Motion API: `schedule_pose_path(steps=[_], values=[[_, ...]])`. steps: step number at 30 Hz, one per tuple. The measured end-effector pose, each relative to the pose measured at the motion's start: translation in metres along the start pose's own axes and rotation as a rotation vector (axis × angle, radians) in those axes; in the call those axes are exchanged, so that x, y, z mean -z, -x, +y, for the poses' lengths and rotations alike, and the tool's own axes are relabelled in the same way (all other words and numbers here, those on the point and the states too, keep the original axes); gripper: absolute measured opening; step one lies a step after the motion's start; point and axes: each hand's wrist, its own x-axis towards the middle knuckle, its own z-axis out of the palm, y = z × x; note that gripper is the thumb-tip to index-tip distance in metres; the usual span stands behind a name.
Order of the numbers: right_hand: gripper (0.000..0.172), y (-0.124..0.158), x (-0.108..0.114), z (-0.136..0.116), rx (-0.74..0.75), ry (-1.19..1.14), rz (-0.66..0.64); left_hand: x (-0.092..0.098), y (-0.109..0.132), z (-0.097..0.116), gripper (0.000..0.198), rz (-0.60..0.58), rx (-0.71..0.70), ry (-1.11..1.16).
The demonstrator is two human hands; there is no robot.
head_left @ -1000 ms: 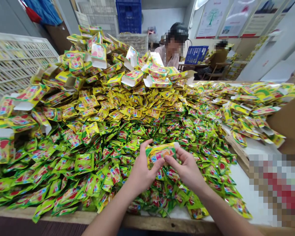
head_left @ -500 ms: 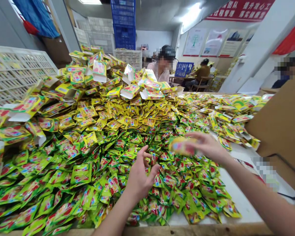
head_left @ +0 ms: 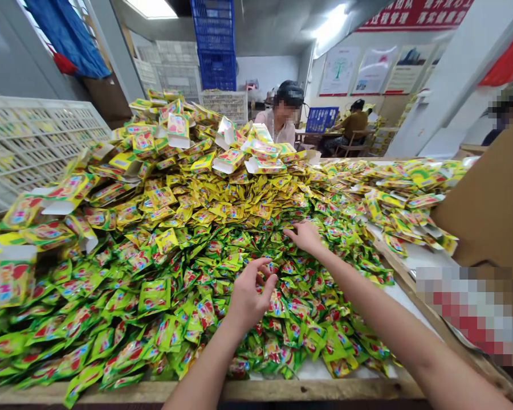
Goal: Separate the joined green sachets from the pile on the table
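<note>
A big heap of small green packets (head_left: pixel 188 285) covers the near half of the table, with yellow packets (head_left: pixel 205 205) behind and printed cardboard boxes (head_left: pixel 228 159) on top. My left hand (head_left: pixel 250 296) hovers over the green packets with its fingers curled loosely and apart, holding nothing. My right hand (head_left: pixel 304 236) reaches farther out and rests palm down on the green packets; whether its fingers grip one is hidden.
White plastic crates (head_left: pixel 29 142) stand at the left, blue crates (head_left: pixel 216 45) at the back. A brown cardboard carton (head_left: pixel 491 205) stands at the right. More flat boxes (head_left: pixel 410 193) lie at the far right. A person (head_left: pixel 282 117) sits beyond the heap. The wooden table edge (head_left: pixel 282 390) runs along the front.
A second ago both hands held one yellow box. The right hand carried it off to the right, came back without it and now reaches onto the green packets. The left hand opened.
</note>
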Motion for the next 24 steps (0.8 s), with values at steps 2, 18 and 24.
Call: schedule_pose_path(steps=[2, 18, 24], values=[[0.020, -0.001, 0.001, -0.001, -0.006, -0.036, -0.023, 0.001, -0.001, 0.005, 0.020, 0.004, -0.001, 0.024], [0.044, 0.077, 0.032, -0.009, -0.141, -0.803, -0.047, 0.050, -0.159, -0.035, 0.037, -0.205, 0.133, -0.775], [0.039, 0.083, 0.045, -0.006, -0.183, -0.927, -0.139, 0.053, -0.166, -0.029, 0.036, -0.311, 0.136, -0.931]])
